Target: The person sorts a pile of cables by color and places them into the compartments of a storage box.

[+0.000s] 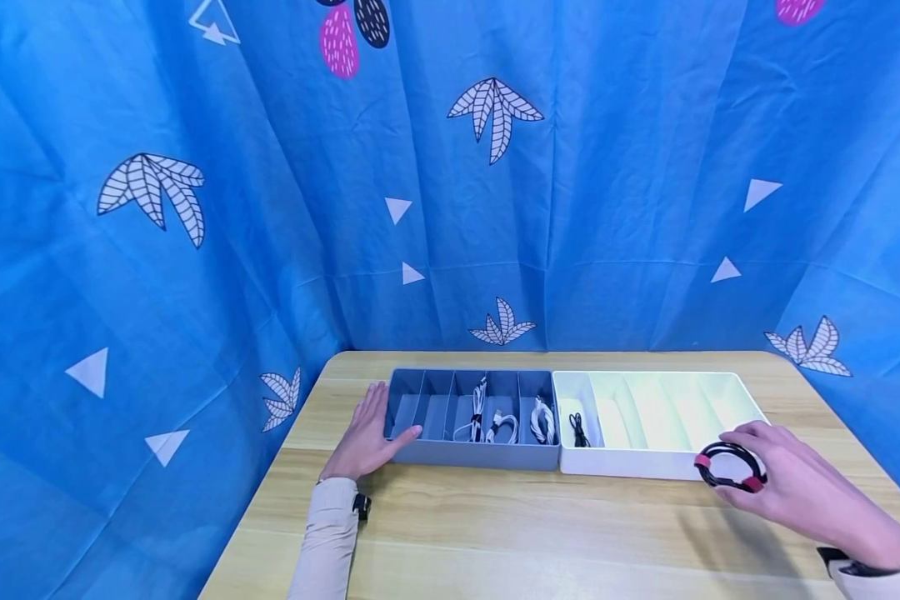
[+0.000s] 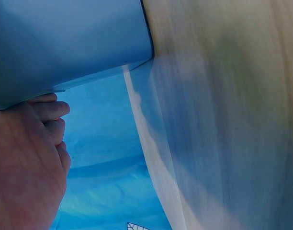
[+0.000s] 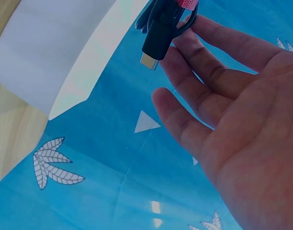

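My left hand (image 1: 362, 440) rests at the left end of a grey divided box (image 1: 472, 454), fingers extended along its side wall and thumb over the front rim. In the left wrist view, the fingertips (image 2: 55, 111) lie against the box's end. Beside it stands a white divided box (image 1: 630, 462). Over that box's front right corner, my right hand (image 1: 798, 487) pinches a coiled black cable (image 1: 708, 477) bound with red ties. The right wrist view shows the cable's USB-C plug (image 3: 150, 61) hanging below the fingers.
Three bundled white cables lie in the grey box, one (image 1: 478, 406) near its middle and another (image 1: 542, 422) at its right end. A small black cable (image 1: 578, 429) sits in the white box's leftmost compartment. A blue patterned curtain (image 1: 607, 208) surrounds the wooden table (image 1: 510, 533).
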`<move>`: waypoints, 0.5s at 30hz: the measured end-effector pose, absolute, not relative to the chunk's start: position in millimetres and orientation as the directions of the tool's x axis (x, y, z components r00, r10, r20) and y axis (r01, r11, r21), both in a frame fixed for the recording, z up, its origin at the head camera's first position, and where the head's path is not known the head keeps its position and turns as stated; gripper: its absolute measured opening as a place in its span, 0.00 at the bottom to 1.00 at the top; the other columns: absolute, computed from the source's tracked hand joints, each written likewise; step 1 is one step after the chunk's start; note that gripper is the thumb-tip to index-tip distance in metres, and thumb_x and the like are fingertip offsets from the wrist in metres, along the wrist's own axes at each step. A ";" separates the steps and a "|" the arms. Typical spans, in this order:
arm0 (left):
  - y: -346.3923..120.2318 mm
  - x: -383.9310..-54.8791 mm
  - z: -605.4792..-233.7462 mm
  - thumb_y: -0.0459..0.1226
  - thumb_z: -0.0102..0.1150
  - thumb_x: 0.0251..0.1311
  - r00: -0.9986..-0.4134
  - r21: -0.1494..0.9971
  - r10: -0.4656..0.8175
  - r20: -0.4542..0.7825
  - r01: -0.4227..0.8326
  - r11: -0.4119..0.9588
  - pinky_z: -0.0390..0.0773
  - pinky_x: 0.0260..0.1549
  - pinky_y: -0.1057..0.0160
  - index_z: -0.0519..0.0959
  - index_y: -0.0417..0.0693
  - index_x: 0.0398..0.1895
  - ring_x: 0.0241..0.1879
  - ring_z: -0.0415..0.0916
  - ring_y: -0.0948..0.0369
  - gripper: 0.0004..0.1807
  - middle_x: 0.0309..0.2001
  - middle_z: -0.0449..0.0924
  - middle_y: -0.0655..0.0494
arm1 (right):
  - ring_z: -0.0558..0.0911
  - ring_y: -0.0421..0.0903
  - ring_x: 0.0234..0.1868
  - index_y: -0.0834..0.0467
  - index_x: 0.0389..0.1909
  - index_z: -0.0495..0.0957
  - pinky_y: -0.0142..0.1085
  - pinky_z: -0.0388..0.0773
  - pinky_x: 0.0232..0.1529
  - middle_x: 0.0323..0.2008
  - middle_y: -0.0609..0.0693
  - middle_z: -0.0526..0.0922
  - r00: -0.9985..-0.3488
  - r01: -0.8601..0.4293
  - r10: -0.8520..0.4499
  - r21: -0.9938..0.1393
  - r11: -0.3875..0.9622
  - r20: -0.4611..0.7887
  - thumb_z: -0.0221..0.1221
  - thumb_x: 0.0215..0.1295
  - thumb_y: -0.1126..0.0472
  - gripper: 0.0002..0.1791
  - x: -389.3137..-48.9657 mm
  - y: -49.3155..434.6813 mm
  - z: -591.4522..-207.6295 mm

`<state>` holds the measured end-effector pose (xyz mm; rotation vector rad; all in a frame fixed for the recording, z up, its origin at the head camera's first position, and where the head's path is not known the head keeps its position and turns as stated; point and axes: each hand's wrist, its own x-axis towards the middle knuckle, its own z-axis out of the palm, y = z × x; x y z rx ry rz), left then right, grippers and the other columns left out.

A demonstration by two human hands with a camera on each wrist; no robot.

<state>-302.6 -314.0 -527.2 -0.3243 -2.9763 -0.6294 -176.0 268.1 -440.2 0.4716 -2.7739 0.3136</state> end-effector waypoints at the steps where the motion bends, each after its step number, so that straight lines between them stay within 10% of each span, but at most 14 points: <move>1: -313.9 -302.7 -527.1 0.75 0.43 0.57 -0.974 0.389 0.190 0.125 0.225 0.893 0.40 0.79 0.45 0.35 0.50 0.80 0.81 0.31 0.51 0.60 0.81 0.33 0.51 | 0.78 0.50 0.39 0.62 0.45 0.83 0.40 0.76 0.32 0.42 0.54 0.81 -0.900 -0.349 -0.281 -0.161 0.923 0.334 0.79 0.32 0.44 0.38 -176.8 267.3 -439.7; 15: -312.9 -302.3 -525.7 0.75 0.44 0.55 -0.977 0.388 0.181 0.109 0.209 0.898 0.41 0.79 0.45 0.36 0.49 0.80 0.81 0.31 0.52 0.61 0.81 0.33 0.52 | 0.79 0.50 0.39 0.64 0.46 0.83 0.43 0.77 0.34 0.42 0.54 0.81 -0.884 -0.378 -0.300 -0.171 0.910 0.358 0.79 0.34 0.44 0.38 -189.3 258.1 -431.6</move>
